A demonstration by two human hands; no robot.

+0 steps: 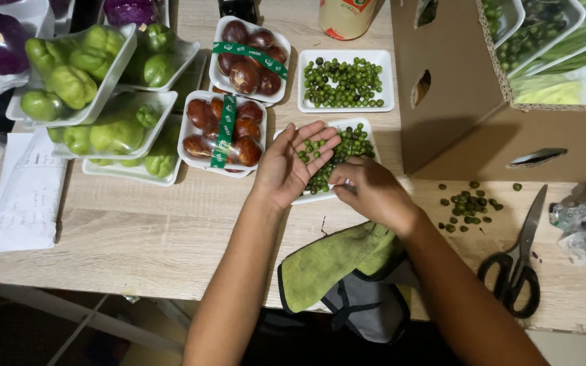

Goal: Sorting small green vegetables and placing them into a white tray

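Observation:
My left hand (293,163) lies palm up over the near white foam tray (367,126), with a few small green berries resting on its flat fingers. My right hand (369,190) sits beside it over the tray's front edge, fingers curled down among the green berries (354,144) in the tray; whether it pinches any is hidden. A second white tray of green berries (345,82) stands just behind.
Two banded trays of brown fruit (224,130) and trays of green chayote (76,68) fill the left. A cardboard box (456,115) stands right, with loose berries (468,203) and black scissors (518,261) before it. A green-grey cloth (337,271) hangs at the edge. Paper sheets (27,196) lie far left.

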